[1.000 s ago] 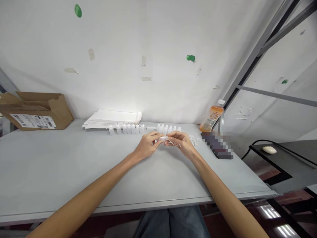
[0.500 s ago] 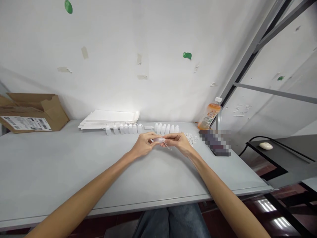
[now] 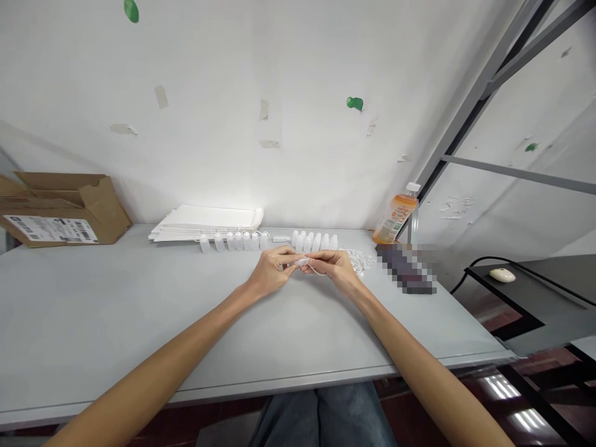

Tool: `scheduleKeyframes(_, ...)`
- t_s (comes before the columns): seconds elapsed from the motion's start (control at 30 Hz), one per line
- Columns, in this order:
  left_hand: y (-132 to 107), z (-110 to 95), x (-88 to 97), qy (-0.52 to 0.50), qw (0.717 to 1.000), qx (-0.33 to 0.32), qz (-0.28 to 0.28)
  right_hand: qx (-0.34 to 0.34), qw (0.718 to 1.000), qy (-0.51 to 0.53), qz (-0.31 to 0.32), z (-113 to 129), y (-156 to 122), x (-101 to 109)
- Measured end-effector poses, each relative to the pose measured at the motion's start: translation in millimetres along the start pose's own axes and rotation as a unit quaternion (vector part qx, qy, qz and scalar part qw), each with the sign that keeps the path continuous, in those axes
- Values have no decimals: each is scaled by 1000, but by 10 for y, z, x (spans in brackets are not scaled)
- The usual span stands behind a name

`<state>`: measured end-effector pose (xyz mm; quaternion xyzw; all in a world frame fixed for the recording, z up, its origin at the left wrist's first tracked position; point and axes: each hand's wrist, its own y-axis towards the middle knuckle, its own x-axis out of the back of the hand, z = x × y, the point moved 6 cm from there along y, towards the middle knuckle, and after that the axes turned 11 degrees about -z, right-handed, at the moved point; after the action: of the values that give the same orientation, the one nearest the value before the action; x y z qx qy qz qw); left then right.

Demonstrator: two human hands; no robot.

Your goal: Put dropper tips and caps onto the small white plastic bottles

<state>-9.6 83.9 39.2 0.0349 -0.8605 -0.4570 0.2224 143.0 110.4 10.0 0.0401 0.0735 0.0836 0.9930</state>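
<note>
My left hand (image 3: 271, 271) and my right hand (image 3: 331, 267) meet over the grey table (image 3: 116, 323), fingers pinched on one small white piece (image 3: 302, 262) held between them. A thin white string (image 3: 317, 272) loops down from it under my right fingers. Behind my hands stands a row of small white bottles (image 3: 233, 241), then a second row of white bottles (image 3: 314, 241). One small white piece lies flat (image 3: 280, 239) between the rows. A heap of white strings or tags (image 3: 357, 259) lies just right of my right hand.
A stack of white paper (image 3: 207, 221) rests against the wall. An open cardboard box (image 3: 63, 208) sits far left. An orange drink bottle (image 3: 395, 217) and a blurred dark object (image 3: 407, 268) are to the right. A dark side table holds a white mouse (image 3: 501, 275).
My hands stayed together over the same spot, fingers shifting slightly on the white piece. The string now hangs shorter under my right hand. The camera swung a little.
</note>
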Motion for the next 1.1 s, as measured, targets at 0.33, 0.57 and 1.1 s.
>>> scheduleKeyframes(0.33, 1, -7, -57, 22, 998, 41, 30, 13, 1000, -10, -15, 62, 40, 47)
scheduleKeyframes(0.57, 14, 82, -44, 7, 994, 110, 28, 21, 1000, -20, 3, 94, 10, -4)
scheduleKeyframes(1.1, 15, 37, -14, -12, 996, 82, 19, 18, 1000, -3, 5, 80, 6, -2)
